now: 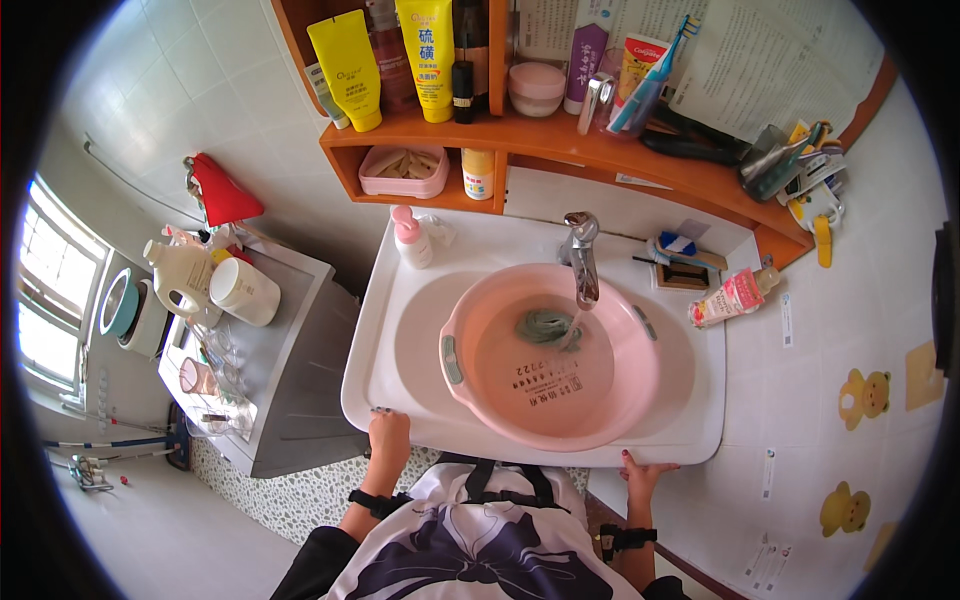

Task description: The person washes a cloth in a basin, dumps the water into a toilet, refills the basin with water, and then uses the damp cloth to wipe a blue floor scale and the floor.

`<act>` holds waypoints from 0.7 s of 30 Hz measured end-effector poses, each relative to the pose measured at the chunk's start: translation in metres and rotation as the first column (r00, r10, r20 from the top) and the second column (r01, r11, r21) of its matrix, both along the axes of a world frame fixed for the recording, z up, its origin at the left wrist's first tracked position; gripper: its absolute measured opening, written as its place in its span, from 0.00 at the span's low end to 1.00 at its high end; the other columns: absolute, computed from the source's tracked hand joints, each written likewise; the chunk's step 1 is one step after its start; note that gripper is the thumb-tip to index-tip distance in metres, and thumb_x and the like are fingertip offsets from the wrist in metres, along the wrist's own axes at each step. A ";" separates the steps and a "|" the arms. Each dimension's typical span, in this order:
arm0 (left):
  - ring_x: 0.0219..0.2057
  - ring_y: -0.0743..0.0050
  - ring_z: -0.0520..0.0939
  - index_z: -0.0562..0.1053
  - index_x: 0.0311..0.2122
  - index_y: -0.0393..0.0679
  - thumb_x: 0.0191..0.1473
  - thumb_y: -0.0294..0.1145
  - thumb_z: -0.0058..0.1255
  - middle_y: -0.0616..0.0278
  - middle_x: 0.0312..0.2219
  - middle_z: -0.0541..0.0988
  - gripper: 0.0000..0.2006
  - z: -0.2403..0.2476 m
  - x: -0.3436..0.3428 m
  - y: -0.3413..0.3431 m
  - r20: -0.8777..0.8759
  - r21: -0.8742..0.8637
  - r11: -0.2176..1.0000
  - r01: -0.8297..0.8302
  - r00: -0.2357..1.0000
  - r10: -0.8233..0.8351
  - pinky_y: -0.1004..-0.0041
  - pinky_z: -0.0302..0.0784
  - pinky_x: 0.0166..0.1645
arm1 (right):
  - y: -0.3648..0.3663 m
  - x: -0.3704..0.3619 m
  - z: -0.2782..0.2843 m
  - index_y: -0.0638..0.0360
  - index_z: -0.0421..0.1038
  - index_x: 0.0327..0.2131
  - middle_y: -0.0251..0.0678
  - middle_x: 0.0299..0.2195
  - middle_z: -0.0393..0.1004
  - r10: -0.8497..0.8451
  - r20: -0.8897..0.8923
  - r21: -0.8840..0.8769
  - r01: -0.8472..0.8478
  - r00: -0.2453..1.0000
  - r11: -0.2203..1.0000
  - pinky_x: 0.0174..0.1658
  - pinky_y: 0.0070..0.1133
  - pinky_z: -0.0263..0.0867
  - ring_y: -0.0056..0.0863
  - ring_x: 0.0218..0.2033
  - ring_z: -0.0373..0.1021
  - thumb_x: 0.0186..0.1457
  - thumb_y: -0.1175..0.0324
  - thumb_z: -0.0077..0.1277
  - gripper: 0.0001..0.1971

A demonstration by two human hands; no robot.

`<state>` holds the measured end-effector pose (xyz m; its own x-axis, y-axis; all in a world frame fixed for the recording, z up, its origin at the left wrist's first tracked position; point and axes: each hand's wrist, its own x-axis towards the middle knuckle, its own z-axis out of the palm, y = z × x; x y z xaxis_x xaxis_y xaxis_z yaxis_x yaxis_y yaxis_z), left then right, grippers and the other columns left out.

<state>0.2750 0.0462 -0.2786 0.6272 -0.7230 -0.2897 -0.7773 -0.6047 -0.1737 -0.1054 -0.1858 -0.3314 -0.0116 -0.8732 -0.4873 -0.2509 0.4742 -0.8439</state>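
A pink basin (pixel 600 425) with grey-green handles sits in the white sink (pixel 372 395). Water fills part of it, and a wadded grey-green cloth (pixel 548 326) lies in the water. Above it, a thin stream runs from the chrome faucet (pixel 581 262). At the sink's front left corner, my left hand (pixel 389 438) is curled onto the rim, its fingertips over the edge. My right hand (pixel 646 474) rests against the front edge farther right, thumb and fingers apart, with nothing visible in it. Neither hand touches the basin.
A pink-topped pump bottle (pixel 411 238) stands at the sink's back left. Brushes (pixel 685 250) and a pink-labelled bottle (pixel 733 297) are at the right rim. An orange shelf (pixel 560 135) with tubes overhangs the back. On the left, a grey cabinet (pixel 300 370) carries jugs and glasses.
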 end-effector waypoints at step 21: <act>0.46 0.57 0.71 0.62 0.48 0.31 0.53 0.21 0.36 0.48 0.43 0.70 0.16 0.117 0.005 -0.240 -0.720 0.303 0.789 -0.535 -0.670 -0.178 0.64 0.68 0.51 | -0.006 -0.006 -0.019 0.77 0.54 0.49 0.48 0.44 0.65 0.094 -0.129 -0.150 -0.113 0.987 0.982 0.44 0.26 0.64 0.36 0.41 0.64 0.37 0.65 0.64 0.38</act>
<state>0.2795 -0.1942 -0.1620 -0.1828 -0.8525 -0.4896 0.7551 -0.4407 0.4853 -0.1117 -0.1918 -0.3501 0.0326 -0.9380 -0.3450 -0.3960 0.3048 -0.8662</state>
